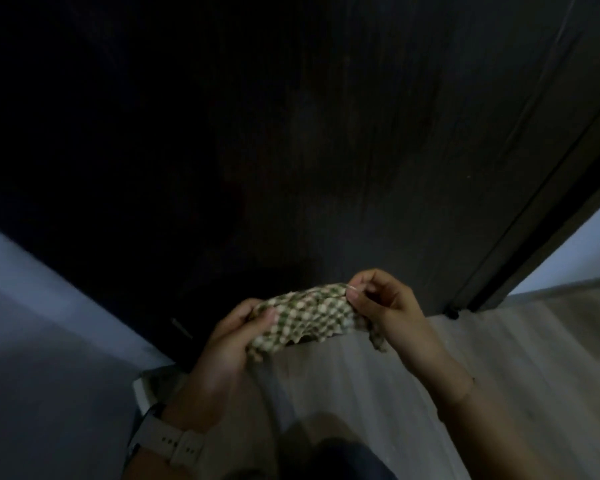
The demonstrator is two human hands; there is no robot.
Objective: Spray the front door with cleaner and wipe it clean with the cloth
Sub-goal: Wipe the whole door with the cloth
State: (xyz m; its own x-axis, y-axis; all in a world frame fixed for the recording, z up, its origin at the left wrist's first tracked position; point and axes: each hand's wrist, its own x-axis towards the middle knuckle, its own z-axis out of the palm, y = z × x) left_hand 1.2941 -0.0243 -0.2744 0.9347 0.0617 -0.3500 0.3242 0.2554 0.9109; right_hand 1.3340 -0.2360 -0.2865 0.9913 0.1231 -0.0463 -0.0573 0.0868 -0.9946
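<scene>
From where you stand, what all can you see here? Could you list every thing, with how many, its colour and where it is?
door: one, dark brown wood grain, fills the upper part of the view, straight ahead.
door frame: one, dark, running down the door's right edge.
cloth: one, green and cream checked, bunched up, held in front of the door's bottom edge.
floor: pale grey planks, lower right.
wall: pale bluish grey, lower left; another strip at far right.
watch: one, light strap, on the left wrist.
left hand: one, its grip round the cloth's left end.
right hand: one, pinching the cloth's right end.
</scene>
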